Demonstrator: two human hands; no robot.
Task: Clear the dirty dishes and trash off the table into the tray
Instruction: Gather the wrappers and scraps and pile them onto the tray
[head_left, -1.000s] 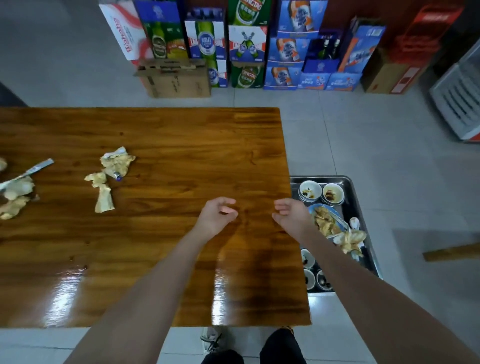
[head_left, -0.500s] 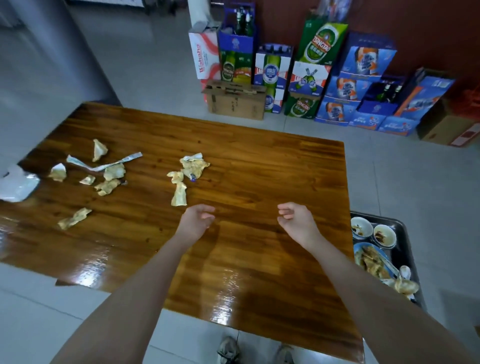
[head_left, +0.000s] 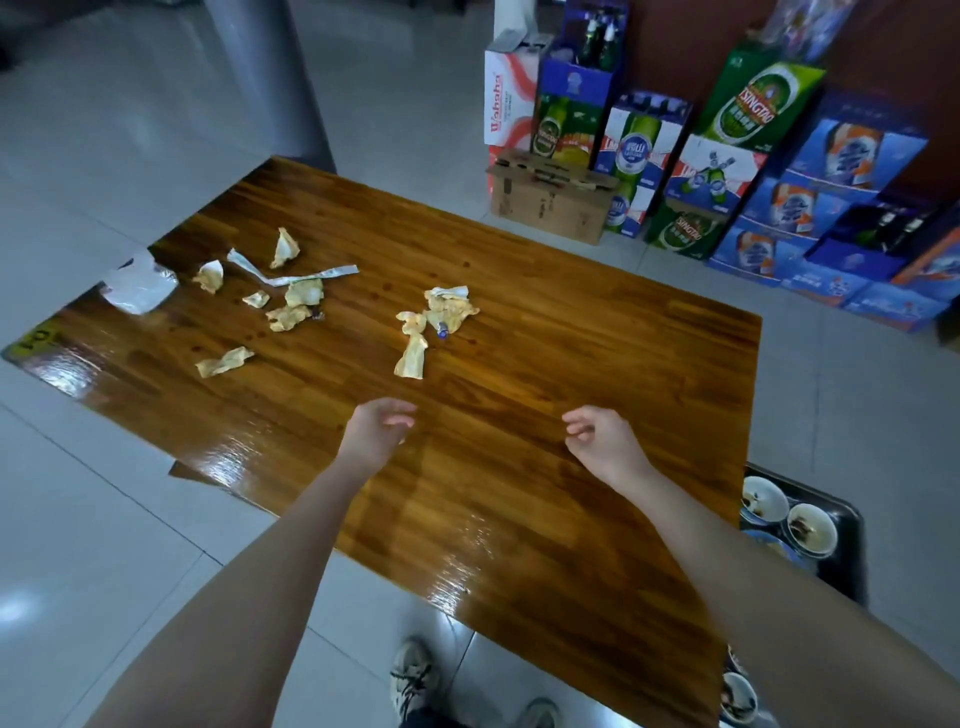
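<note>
Crumpled stained napkins (head_left: 439, 317) lie mid-table on the wooden table (head_left: 597, 374), with a small bottle cap beside them. Further left sits a second scatter of napkins (head_left: 293, 306), a torn paper strip (head_left: 296, 275) and a clear plastic wrapper (head_left: 139, 286) at the far left edge. My left hand (head_left: 376, 431) hovers over the table just short of the nearer napkins, fingers loosely curled, holding nothing. My right hand (head_left: 602, 439) hangs to its right, also empty with fingers apart. The metal tray (head_left: 852, 551) stands low at the table's right end, holding dirty small bowls (head_left: 810, 530); my right arm hides much of it.
Stacked beer and drink cartons (head_left: 727, 171) and a brown cardboard box (head_left: 550, 202) stand on the tiled floor beyond the table. A grey pillar (head_left: 270, 83) rises at the far left corner. My shoes (head_left: 415, 680) show below the near table edge.
The view has swung left, bringing the far-left trash into sight and pushing the tray to the right edge. Both empty hands have drifted left over the table, toward the nearer napkins.
</note>
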